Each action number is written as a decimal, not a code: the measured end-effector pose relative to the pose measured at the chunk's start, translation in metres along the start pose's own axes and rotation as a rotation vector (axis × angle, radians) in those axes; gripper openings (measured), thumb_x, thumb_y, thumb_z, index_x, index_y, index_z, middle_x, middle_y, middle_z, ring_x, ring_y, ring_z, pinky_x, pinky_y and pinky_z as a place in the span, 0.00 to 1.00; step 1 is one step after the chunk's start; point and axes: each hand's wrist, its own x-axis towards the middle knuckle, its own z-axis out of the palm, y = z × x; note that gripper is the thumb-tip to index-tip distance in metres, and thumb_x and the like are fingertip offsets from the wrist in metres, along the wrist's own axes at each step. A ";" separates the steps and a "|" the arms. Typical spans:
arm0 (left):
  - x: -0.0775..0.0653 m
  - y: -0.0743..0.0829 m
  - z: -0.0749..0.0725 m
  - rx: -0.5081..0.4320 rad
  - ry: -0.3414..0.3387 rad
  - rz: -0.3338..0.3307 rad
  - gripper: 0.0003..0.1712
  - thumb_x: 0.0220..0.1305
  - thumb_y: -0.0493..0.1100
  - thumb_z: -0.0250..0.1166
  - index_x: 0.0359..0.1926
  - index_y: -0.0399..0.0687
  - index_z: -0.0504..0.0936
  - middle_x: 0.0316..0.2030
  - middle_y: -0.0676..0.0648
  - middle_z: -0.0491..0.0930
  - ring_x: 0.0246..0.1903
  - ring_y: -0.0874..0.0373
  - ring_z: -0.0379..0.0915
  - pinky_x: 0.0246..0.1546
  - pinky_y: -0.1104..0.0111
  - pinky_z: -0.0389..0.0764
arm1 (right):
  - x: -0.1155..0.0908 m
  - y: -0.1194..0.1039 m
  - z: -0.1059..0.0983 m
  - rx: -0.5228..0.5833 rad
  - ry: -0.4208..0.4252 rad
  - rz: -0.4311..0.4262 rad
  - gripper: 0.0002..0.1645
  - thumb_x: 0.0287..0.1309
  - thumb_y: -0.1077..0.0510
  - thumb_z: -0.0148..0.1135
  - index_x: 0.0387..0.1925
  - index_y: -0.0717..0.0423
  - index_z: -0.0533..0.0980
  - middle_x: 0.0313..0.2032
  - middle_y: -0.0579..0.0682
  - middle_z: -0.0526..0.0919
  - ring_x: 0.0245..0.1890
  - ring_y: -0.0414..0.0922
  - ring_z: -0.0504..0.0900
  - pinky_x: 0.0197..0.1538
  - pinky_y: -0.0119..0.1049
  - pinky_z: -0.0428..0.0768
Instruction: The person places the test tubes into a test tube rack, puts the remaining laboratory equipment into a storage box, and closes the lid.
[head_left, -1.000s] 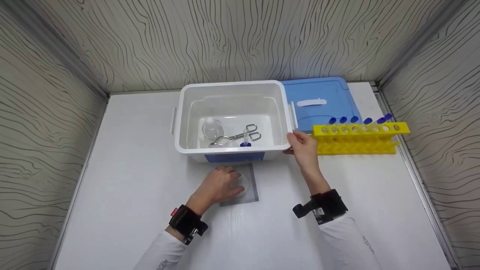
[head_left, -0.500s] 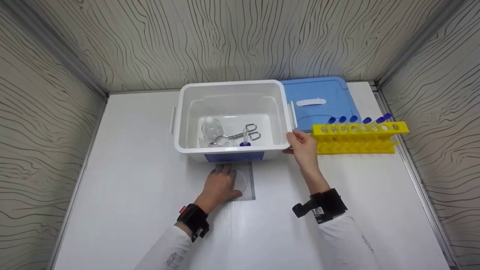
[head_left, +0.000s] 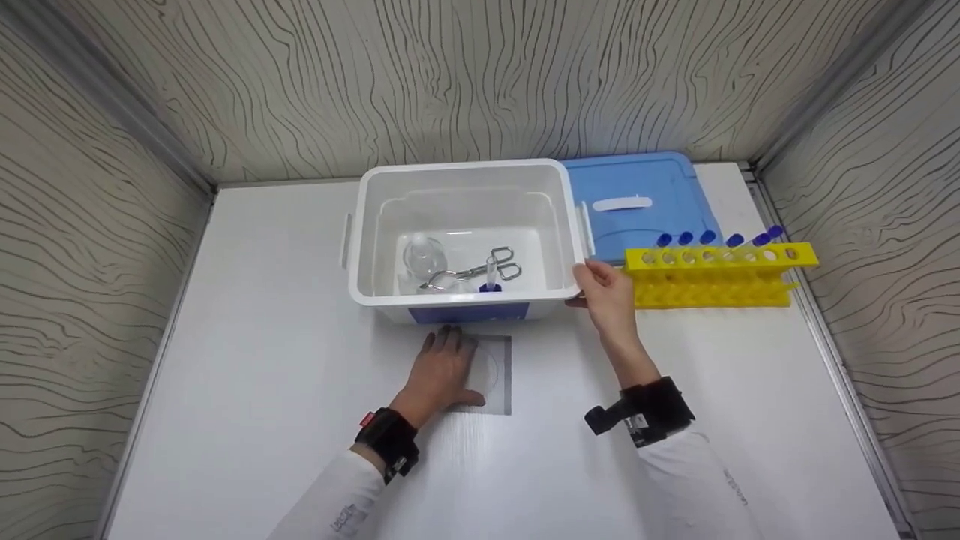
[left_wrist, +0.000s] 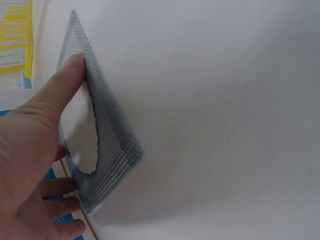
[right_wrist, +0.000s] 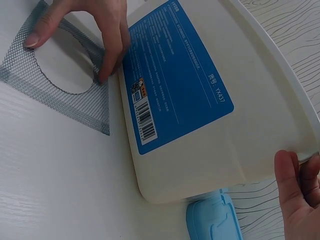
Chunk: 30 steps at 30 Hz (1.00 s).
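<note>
My left hand (head_left: 439,375) rests with spread fingers on a square wire gauze (head_left: 505,379) with a pale round centre, lying on the table before the box. In the left wrist view, the thumb lies on the gauze (left_wrist: 112,120) and the other fingers are at its far edge. At the near right corner of the white plastic storage box (head_left: 465,301), my right hand (head_left: 611,300) pinches the rim. Inside the box are metal tongs (head_left: 472,273), a round clear glass vessel (head_left: 424,257) and a tube with a blue cap (head_left: 490,287). The front wall hides part of these contents.
A blue lid (head_left: 645,180) with a white handle lies behind the box at the right. Right of my right hand stands a yellow test tube rack (head_left: 712,296) with several blue-capped tubes. Patterned walls (head_left: 480,82) enclose the white table (head_left: 262,300).
My left hand has flattened, its fingers stretching toward the box. The gauze first shifted slightly away from me, then back nearer. My right hand stays on the box rim.
</note>
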 end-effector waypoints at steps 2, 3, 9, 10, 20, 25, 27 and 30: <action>0.000 0.002 0.000 0.001 0.007 0.008 0.65 0.30 0.74 0.78 0.65 0.42 0.69 0.60 0.36 0.71 0.63 0.41 0.70 0.64 0.52 0.74 | 0.000 0.000 0.000 0.009 0.004 -0.006 0.25 0.68 0.53 0.57 0.58 0.67 0.76 0.52 0.68 0.83 0.27 0.37 0.84 0.34 0.30 0.86; 0.000 0.003 -0.001 0.007 0.008 0.012 0.67 0.29 0.75 0.78 0.66 0.41 0.68 0.59 0.36 0.72 0.62 0.41 0.70 0.64 0.53 0.74 | 0.000 0.000 0.000 0.010 0.003 -0.009 0.25 0.68 0.53 0.57 0.58 0.67 0.76 0.52 0.68 0.83 0.27 0.37 0.84 0.33 0.30 0.86; 0.003 0.007 -0.001 0.068 0.001 0.005 0.73 0.21 0.78 0.77 0.65 0.36 0.69 0.57 0.37 0.74 0.57 0.43 0.72 0.61 0.55 0.76 | 0.001 0.002 0.000 0.016 0.008 -0.014 0.25 0.68 0.54 0.57 0.58 0.68 0.75 0.51 0.70 0.83 0.26 0.36 0.84 0.32 0.30 0.86; 0.004 0.007 -0.001 0.075 0.005 -0.002 0.72 0.20 0.78 0.77 0.63 0.37 0.70 0.55 0.37 0.74 0.55 0.43 0.72 0.60 0.55 0.77 | 0.001 0.002 0.000 0.015 0.009 -0.015 0.25 0.68 0.54 0.57 0.59 0.68 0.75 0.51 0.70 0.83 0.26 0.36 0.84 0.33 0.30 0.86; 0.011 0.001 -0.007 -0.153 -0.046 -0.125 0.40 0.35 0.63 0.81 0.42 0.44 0.75 0.39 0.42 0.79 0.40 0.48 0.77 0.37 0.58 0.82 | 0.001 0.002 0.000 0.012 0.007 -0.012 0.25 0.68 0.53 0.58 0.59 0.67 0.75 0.52 0.68 0.83 0.27 0.37 0.85 0.34 0.31 0.87; 0.011 -0.008 -0.011 -0.462 -0.111 -0.190 0.21 0.46 0.48 0.77 0.38 0.45 0.77 0.27 0.49 0.78 0.29 0.55 0.73 0.33 0.63 0.76 | 0.001 0.002 0.000 0.003 0.004 -0.010 0.26 0.69 0.53 0.57 0.60 0.67 0.75 0.53 0.69 0.83 0.27 0.36 0.85 0.34 0.30 0.86; 0.010 -0.012 -0.011 -0.547 -0.105 -0.195 0.17 0.49 0.44 0.75 0.38 0.44 0.79 0.27 0.50 0.80 0.29 0.57 0.72 0.33 0.65 0.75 | 0.001 0.002 -0.001 -0.001 0.001 -0.009 0.26 0.69 0.52 0.57 0.60 0.66 0.75 0.52 0.68 0.83 0.28 0.37 0.85 0.35 0.31 0.87; 0.007 -0.015 -0.013 -0.641 -0.094 -0.194 0.12 0.53 0.41 0.71 0.39 0.45 0.81 0.29 0.49 0.83 0.29 0.59 0.74 0.33 0.68 0.76 | 0.001 0.001 -0.001 0.000 0.002 -0.005 0.26 0.69 0.52 0.57 0.60 0.65 0.75 0.53 0.67 0.83 0.28 0.37 0.85 0.35 0.31 0.87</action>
